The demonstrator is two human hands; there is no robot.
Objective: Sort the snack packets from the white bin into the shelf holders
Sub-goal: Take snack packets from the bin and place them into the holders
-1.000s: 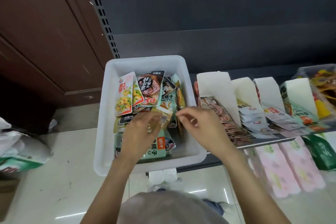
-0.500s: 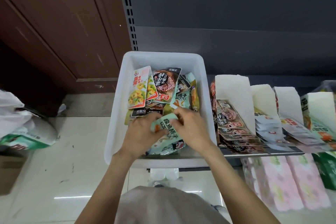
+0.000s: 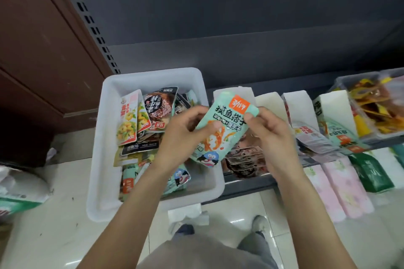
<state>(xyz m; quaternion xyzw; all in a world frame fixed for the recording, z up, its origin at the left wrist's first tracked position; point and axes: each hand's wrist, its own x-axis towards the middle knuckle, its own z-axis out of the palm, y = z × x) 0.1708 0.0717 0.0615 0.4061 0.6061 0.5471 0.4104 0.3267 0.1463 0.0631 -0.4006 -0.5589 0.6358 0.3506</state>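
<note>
The held packet (image 3: 220, 131) is mint green with an orange label (black lettering), the bin (image 3: 96, 181) white.

One white bin (image 3: 105, 137), four white holders (image 3: 299, 105) in a row, one mint packet (image 3: 223, 129) held up by two hands (image 3: 181, 137), one clear tub (image 3: 341, 83), two shoes (image 3: 259, 223).

Both forearms come in from the bottom edge, bare, converging toward mid-frame. Left hand (image 3: 182, 135) has fingers curled, thumb on the front face of a mint-green packet (image 3: 220, 131) (pinch grip on its left edge). Right hand (image 3: 270, 135) grips the packet's upper right corner, thumb on top, fingers curled behind, wrist roughly straight.
</note>
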